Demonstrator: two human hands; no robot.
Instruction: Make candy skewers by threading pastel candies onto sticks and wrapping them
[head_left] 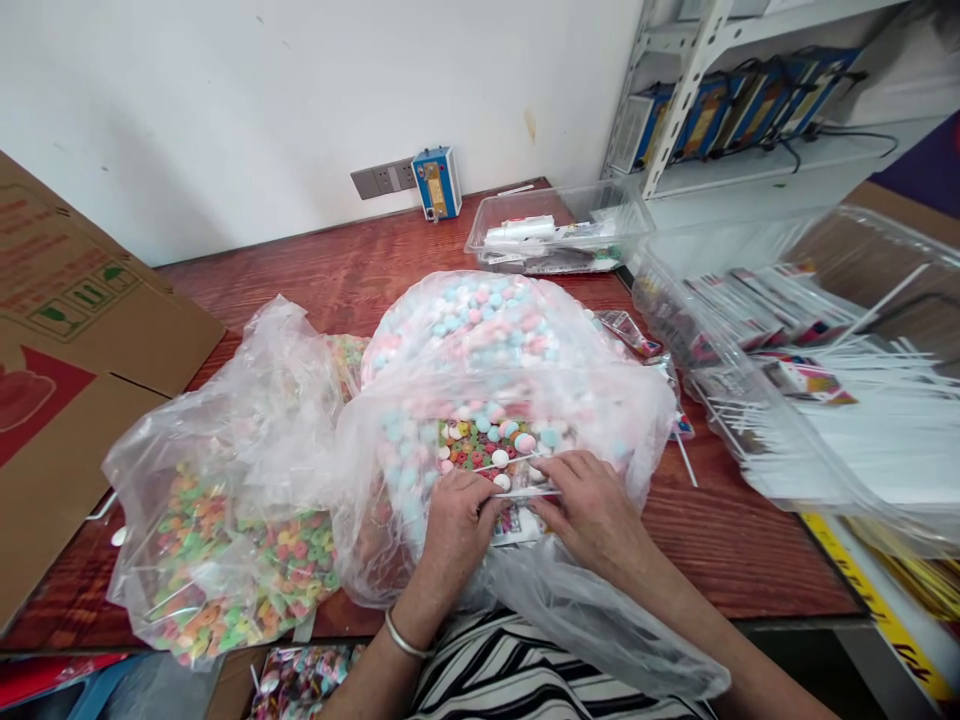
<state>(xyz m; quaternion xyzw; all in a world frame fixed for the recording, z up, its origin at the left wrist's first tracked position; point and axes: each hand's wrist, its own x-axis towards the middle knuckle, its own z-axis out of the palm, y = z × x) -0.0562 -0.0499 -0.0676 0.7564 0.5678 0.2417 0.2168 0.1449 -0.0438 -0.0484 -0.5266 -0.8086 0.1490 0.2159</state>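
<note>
A large clear plastic bag (510, 385) of pink, blue and white round candies lies on the table in front of me, its mouth toward me. Inside the opening, ring-shaped candies (476, 450) show among the round ones. At the mouth, my left hand (461, 515) and my right hand (585, 505) pinch a small printed plastic packet (517, 525) from either side. Thin white edges or sticks run between the fingertips; which they are I cannot tell. To the left lies another clear bag (247, 560), holding colourful ring candies.
A clear bin (720, 440) of white sticks and printed packets stands at right. Behind is a smaller clear tray (487, 235), near a blue device (437, 185) by the wall. A cardboard box (97, 350) stands at left. Wrapped candies (300, 680) lie below the table edge.
</note>
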